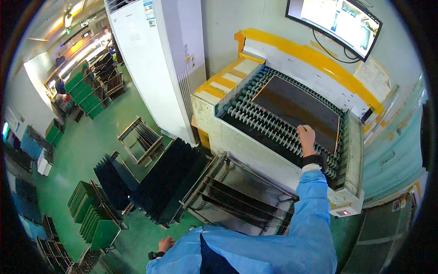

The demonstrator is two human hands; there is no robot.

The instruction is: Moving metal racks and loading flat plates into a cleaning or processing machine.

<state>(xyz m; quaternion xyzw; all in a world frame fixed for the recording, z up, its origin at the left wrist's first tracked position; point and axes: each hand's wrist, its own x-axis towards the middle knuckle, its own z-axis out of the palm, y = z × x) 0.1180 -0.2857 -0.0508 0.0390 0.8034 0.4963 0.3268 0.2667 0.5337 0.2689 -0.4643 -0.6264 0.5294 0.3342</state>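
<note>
A dark rectangular panel (310, 107) with thin copper-coloured edges lies flat on the roller bed (262, 119) of a white machine. My right hand (306, 136) is at the panel's near long edge, its fingers curled and closed on that edge; the fingertips are partly hidden. Low beside my body hangs my left hand (166, 244), with fingers loosely bent and slightly apart, holding nothing that I can see. Between me and the machine stands a slotted metal rack (237, 178) with a few dark panels in it.
Left of that rack, another rack holds many dark panels (171, 182) packed upright. Green panels (102, 233) stand in racks farther left, and an empty-looking frame (141, 139) sits behind. A tall white cabinet (148, 59) adjoins the machine; a screen (335, 20) hangs above.
</note>
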